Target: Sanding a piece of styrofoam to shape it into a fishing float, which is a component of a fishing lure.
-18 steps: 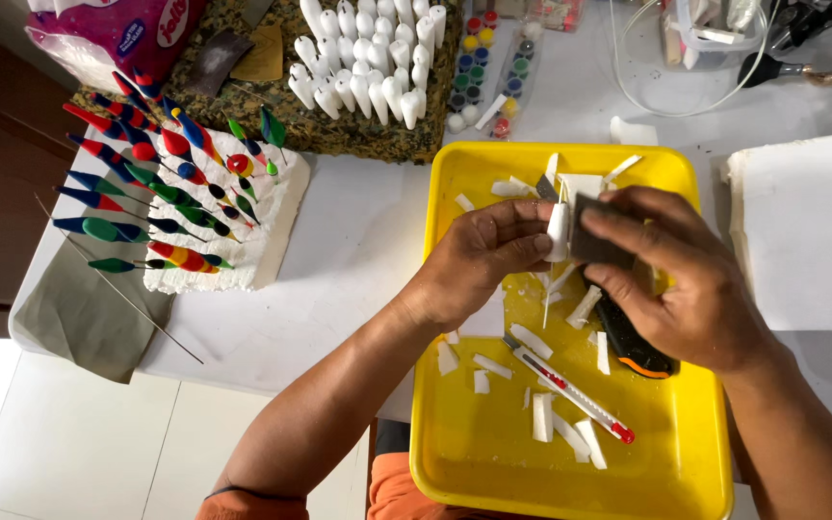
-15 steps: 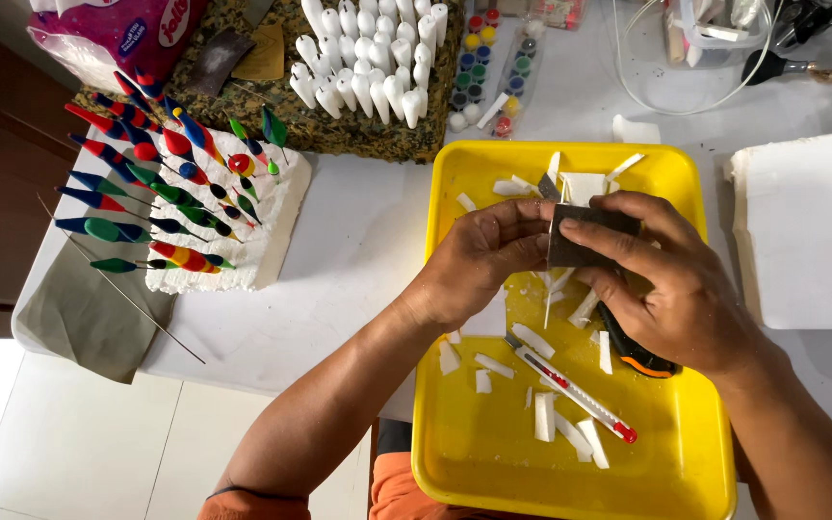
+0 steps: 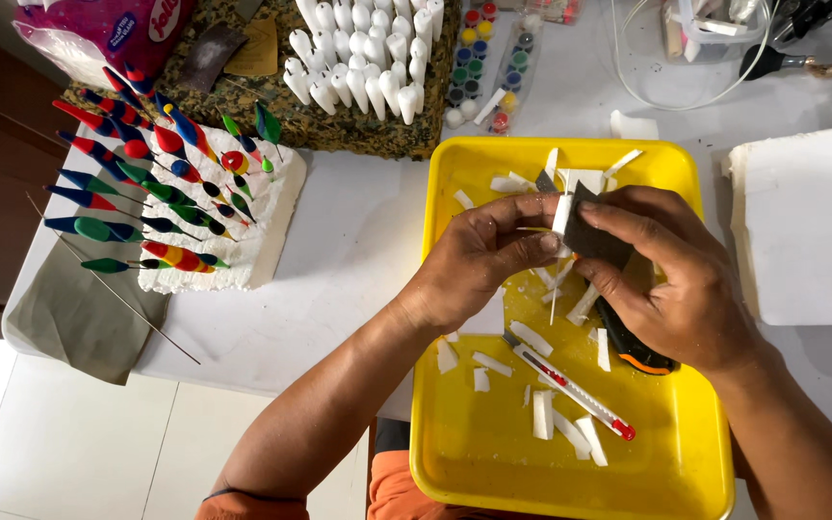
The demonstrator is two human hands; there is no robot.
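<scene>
Over a yellow tray (image 3: 666,481), my left hand (image 3: 479,260) pinches a small white foam piece (image 3: 561,214) on a thin stick. My right hand (image 3: 671,279) holds a dark grey square of sandpaper (image 3: 594,236) pressed against that foam piece. Under my right palm lies a black and orange tool (image 3: 639,354), partly hidden. A red and white utility knife (image 3: 575,390) rests in the tray among several white foam offcuts (image 3: 543,414).
A white foam block (image 3: 262,226) at left holds several painted fishing floats (image 3: 146,183) on thin sticks. Unpainted white float bodies (image 3: 368,58) stand on a mottled block behind, beside small paint pots (image 3: 479,58). A white foam slab (image 3: 811,231) lies at right.
My right hand has slid the sandpaper slightly along the foam piece. My left hand keeps its grip in nearly the same place.
</scene>
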